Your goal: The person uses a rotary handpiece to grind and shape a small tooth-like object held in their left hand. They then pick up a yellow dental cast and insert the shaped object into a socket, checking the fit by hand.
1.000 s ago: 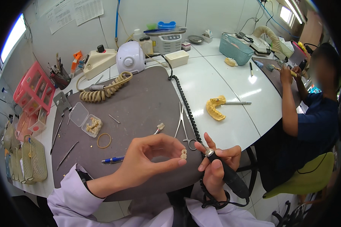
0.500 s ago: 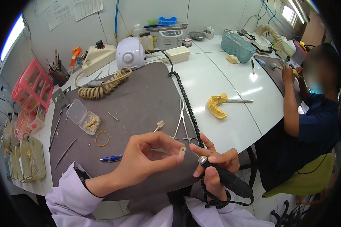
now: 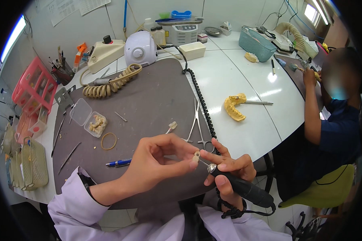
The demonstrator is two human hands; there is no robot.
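Observation:
Between the thumb and fingertips of my left hand (image 3: 157, 156) is a small cream dental crown piece (image 3: 196, 156) with a hole in its end. My right hand (image 3: 233, 168) grips a black dental handpiece (image 3: 245, 188), its thin bur (image 3: 203, 162) pointing left at the crown piece. The bur tip is at or very near the piece; I cannot tell whether it touches. One right fingertip reaches close beside the piece. Beyond my left hand, another tooth-coloured piece on a metal pin (image 3: 172, 126) lies on the grey mat (image 3: 157, 96).
Forceps (image 3: 196, 120) and a coiled black cord (image 3: 201, 100) lie beyond my hands. A yellow dental cast (image 3: 234, 107) sits on the white table. Left are an open box of tooth pieces (image 3: 96, 124), a rubber band (image 3: 108, 141) and a blue pen (image 3: 120, 163). A co-worker (image 3: 334, 116) sits at right.
My hands have come together: the bur has moved up to the crown piece, and a right fingertip is now next to it. The whole view has shifted slightly.

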